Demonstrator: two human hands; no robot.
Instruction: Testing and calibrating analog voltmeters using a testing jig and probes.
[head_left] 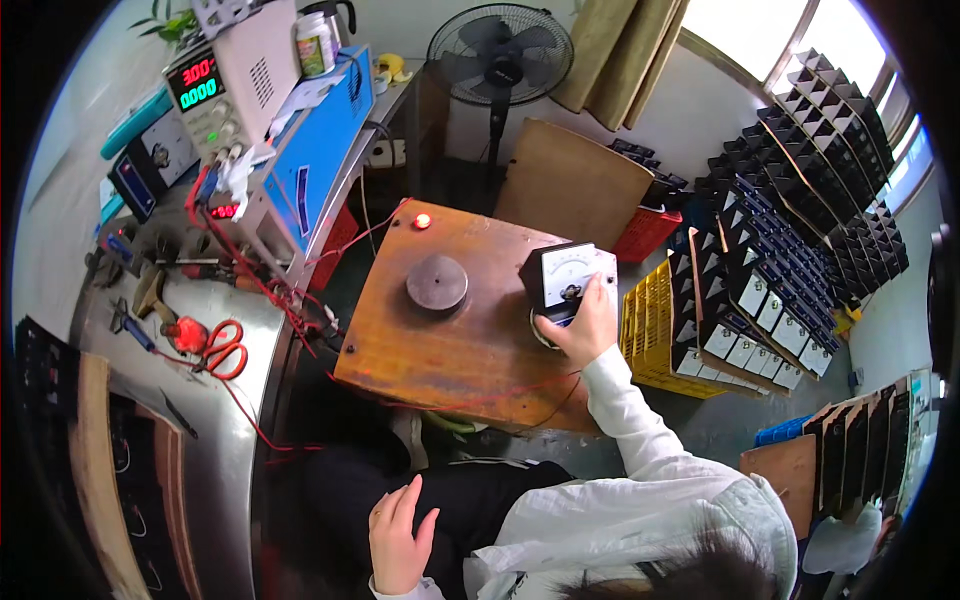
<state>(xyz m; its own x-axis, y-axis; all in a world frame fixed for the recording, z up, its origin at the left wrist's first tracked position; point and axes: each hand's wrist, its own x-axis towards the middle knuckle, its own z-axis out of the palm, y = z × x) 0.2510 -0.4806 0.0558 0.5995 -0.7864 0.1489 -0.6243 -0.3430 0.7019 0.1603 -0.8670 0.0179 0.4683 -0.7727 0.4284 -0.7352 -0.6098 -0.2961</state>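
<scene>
My right hand point(590, 330) grips an analog panel meter point(568, 265) with a white dial and black casing at the right side of a wooden board top point(385, 310). A round metal disc point(437, 285) sits left of the meter, and a small lit red lamp point(423, 221) is at the back. Thin red wires lie across the board's front. My left hand point(400, 530) is low in the view, over my dark-clad leg, with fingers extended and apart from the thumb, holding nothing.
A steel bench point(225, 420) at left bears power supplies point(250, 80), red scissors point(225, 350), tools and cables. A fan point(500, 65) stands behind. Stacked black meters point(765, 280) fill the right, beside yellow point(645, 330) and red crates point(650, 230). A brown panel point(570, 175) leans at back.
</scene>
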